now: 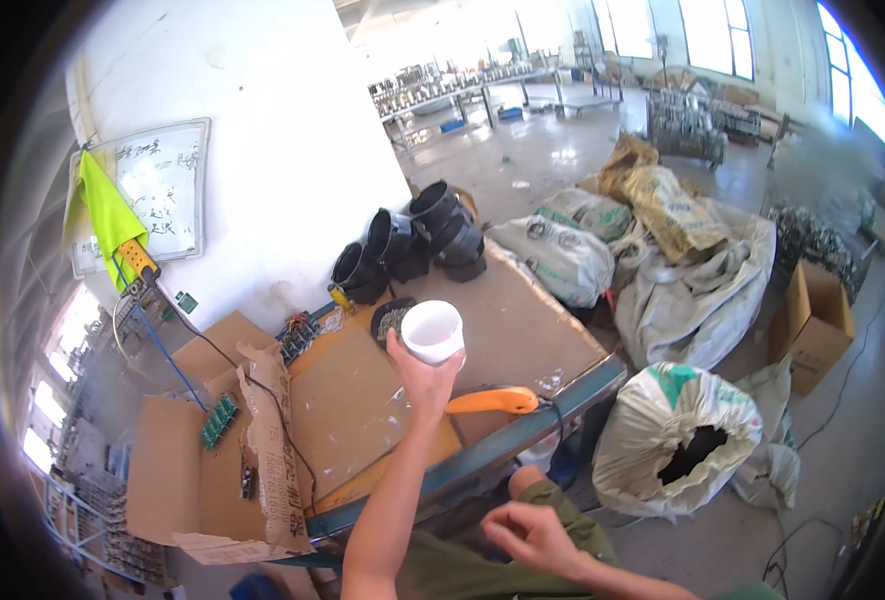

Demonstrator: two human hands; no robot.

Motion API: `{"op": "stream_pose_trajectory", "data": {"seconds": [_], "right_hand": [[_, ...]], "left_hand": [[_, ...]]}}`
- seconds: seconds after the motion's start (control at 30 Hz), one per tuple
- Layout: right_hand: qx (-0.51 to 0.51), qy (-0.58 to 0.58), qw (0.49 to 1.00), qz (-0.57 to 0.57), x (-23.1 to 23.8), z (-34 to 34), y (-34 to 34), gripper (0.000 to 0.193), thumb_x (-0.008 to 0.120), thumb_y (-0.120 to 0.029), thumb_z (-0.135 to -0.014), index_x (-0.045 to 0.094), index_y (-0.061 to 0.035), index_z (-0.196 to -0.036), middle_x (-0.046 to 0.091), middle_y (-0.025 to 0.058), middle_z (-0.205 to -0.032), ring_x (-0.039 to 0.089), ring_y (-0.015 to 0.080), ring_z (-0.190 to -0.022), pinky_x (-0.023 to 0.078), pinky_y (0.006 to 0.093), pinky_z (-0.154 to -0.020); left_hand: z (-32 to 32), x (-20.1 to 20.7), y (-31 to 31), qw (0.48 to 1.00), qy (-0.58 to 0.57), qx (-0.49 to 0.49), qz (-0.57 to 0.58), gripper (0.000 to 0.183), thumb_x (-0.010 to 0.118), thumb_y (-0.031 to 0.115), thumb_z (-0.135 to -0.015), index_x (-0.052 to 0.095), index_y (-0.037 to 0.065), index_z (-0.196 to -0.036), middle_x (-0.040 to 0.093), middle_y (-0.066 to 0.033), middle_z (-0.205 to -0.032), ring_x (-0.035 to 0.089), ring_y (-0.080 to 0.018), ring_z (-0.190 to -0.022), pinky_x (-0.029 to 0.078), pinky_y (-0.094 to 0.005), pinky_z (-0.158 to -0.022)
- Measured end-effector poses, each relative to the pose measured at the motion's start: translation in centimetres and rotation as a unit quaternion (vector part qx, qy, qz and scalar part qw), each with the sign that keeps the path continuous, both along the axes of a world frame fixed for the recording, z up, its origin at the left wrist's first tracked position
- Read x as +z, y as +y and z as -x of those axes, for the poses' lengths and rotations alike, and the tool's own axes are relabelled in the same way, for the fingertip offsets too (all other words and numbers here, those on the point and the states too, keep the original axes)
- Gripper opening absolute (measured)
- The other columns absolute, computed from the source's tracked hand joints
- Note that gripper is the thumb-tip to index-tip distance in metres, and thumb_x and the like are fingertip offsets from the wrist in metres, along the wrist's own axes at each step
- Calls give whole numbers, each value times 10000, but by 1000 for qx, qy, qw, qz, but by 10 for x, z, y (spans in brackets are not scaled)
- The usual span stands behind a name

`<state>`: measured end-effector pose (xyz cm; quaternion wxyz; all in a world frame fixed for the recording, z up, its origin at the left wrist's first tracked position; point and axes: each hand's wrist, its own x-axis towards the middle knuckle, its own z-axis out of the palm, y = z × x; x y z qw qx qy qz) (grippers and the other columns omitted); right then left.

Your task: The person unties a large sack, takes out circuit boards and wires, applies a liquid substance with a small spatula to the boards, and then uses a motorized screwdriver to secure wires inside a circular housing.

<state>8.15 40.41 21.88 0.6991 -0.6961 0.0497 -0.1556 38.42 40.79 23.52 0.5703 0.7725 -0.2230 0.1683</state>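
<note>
The left hand (428,378) grips a white cup (432,335) above the table (348,395). Left of the cup sits a dark container (388,322); beyond it, black tubular parts (398,240); right of it, an orange handle (498,401); below it to the right, the loosely curled right hand (535,537).

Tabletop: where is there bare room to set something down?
The widest bare patch of tabletop lies right of the white cup, between the black buckets and the orange handle. A smaller one, with pale specks, lies between the cardboard box and left hand. The back edge is crowded with buckets and small parts.
</note>
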Motion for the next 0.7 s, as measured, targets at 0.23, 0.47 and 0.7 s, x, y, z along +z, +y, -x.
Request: {"op": "stream_pose_trajectory", "data": {"seconds": [0.23,0.47,0.7], "right_hand": [[100,72,992,-29,-3,47,34,177,629,-162,-1002,674,8,-1027,628,12,-789,537,71,-733,462,274,-622],[72,136,988,-34,-45,67,20,159,626,-148,-1004,674,4,-1011,599,13,-752,522,76,-703,458,273,-625],[96,195,976,-23,-99,69,15,139,670,-95,-930,707,37,-951,690,18,-752,560,41,-656,454,230,-604]], "left_hand": [[-28,-34,-14,997,-7,61,-40,1323,961,331,-572,150,-131,-1509,403,-330,-1472,475,-416,-1344,379,-423,-1142],[47,49,118,984,-76,60,-151,855,835,302,-742,418,-8,-1420,427,-278,-1460,395,-417,-1390,320,-502,-1170],[-23,80,408,874,57,331,-350,464,738,299,-840,613,13,-1184,627,-222,-1241,586,-392,-1169,481,-475,-979]]}}
